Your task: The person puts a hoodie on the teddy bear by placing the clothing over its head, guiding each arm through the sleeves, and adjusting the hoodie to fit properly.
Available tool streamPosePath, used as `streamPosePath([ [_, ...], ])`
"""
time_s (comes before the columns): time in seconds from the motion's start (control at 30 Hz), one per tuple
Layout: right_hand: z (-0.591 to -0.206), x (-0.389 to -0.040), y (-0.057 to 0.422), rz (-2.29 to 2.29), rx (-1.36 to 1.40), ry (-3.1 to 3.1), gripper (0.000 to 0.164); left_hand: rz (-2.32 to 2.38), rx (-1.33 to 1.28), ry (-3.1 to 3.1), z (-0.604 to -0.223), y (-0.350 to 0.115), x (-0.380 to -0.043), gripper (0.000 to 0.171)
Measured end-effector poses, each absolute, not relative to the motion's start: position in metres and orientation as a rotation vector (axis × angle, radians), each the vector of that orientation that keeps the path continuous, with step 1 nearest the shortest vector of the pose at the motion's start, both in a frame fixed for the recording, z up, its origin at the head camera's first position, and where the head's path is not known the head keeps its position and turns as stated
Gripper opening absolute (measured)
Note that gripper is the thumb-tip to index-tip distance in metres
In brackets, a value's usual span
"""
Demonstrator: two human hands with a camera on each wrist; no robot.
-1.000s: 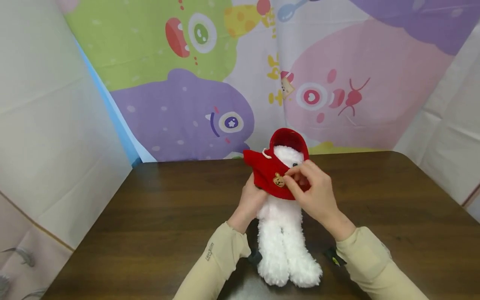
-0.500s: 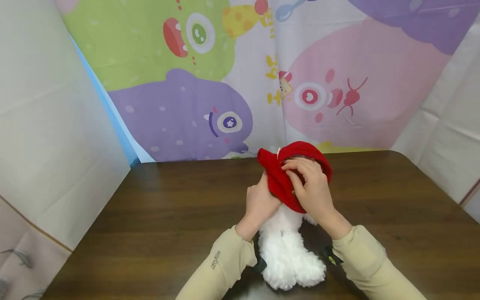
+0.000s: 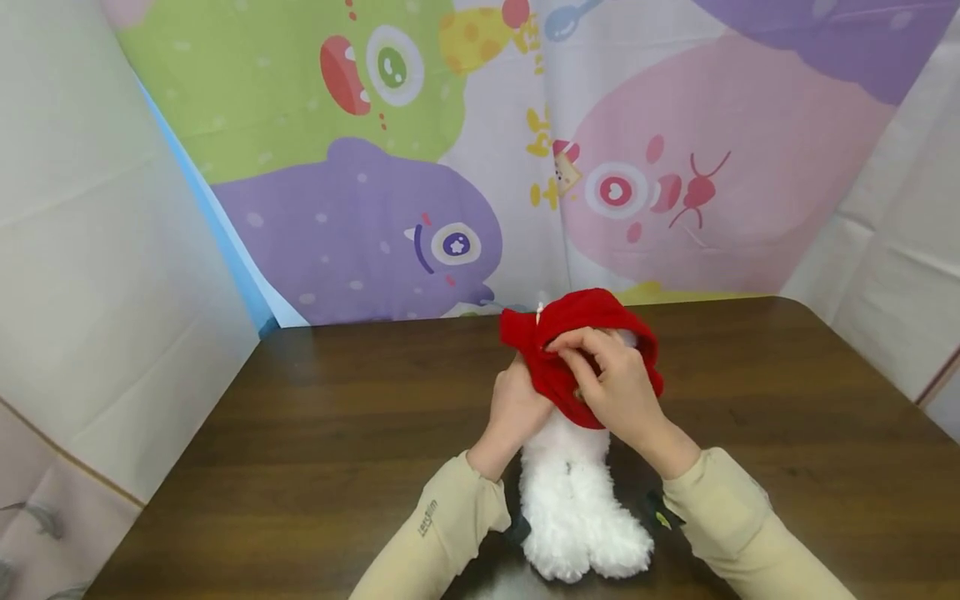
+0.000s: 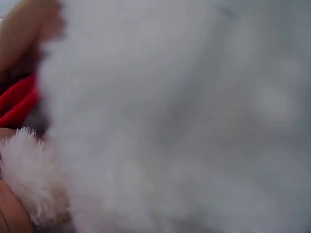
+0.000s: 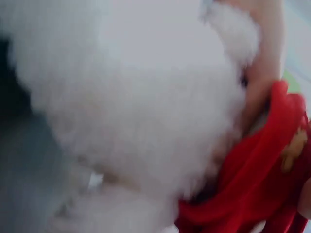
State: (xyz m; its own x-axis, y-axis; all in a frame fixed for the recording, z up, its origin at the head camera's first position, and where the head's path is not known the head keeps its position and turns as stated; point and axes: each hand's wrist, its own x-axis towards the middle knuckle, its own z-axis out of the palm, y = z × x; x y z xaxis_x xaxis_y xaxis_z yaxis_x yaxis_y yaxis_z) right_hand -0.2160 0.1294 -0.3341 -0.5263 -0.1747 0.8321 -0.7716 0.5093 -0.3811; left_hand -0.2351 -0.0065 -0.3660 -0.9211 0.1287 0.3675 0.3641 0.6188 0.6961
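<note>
A white fluffy plush toy [image 3: 566, 492] lies on the table with its legs toward the person. A red hooded top [image 3: 592, 307] covers its upper body, and the hood hides most of its head. My left hand [image 3: 519, 400] grips the toy's body at the lower left edge of the top, its fingers partly hidden. My right hand [image 3: 621, 385] pinches the red cloth at the hood's opening with thumb and fingers. In the left wrist view, blurred white fur [image 4: 121, 107] fills most of the picture. The right wrist view shows a tan bear patch [image 5: 294, 150] on the cloth.
The dark wooden table [image 3: 337, 433] extends on both sides of the toy. Behind it hangs a curtain [image 3: 360, 233] printed with cartoon monsters. Pale side panels [image 3: 90, 217] stand at left and right. A black strap [image 3: 663, 510] shows near the right sleeve.
My right hand has moved from beside the bear patch up to the hood's opening. The hood has dropped forward over the toy's head. Over the last half second, the cloth shifted slightly left.
</note>
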Motion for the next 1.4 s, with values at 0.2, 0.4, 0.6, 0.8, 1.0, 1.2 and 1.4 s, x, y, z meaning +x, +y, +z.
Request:
streamPosePath([
  [0.2, -0.329, -0.229, 0.152, 1.033, 0.559, -1.814, 0.017, -1.592, -0.328, -2.467, -0.366, -0.011, -0.243, 0.041],
  [0.4, -0.327, -0.231, 0.164, 1.143, 0.576, -2.012, 0.044, -2.050, -0.409, -2.284, -0.359, -0.017, -0.248, 0.043],
  [0.6, -0.318, -0.225, 0.176, 1.268, 0.432, -2.403, 0.057, -2.017, -0.533, -2.275, -0.352, -0.019, -0.244, 0.044],
  [0.8, -0.309, -0.226, 0.188, 1.441, 0.369, -2.571, 0.055, -2.201, -0.615, -2.065, -0.356, -0.021, -0.253, 0.056],
  [1.0, -0.316, -0.235, 0.191, 1.798, 0.505, -2.557, 0.054, -2.279, -0.624, -1.972, -0.359, -0.018, -0.253, 0.057],
  [1.2, -0.325, -0.239, 0.192, 2.028, 0.460, -2.481, 0.050, -2.232, -0.588, -2.073, -0.362, -0.015, -0.253, 0.056],
  [1.4, -0.330, -0.245, 0.187, 1.928, 0.257, -2.357, 0.037, -2.122, -0.863, -2.341, -0.353, -0.029, -0.257, 0.068],
])
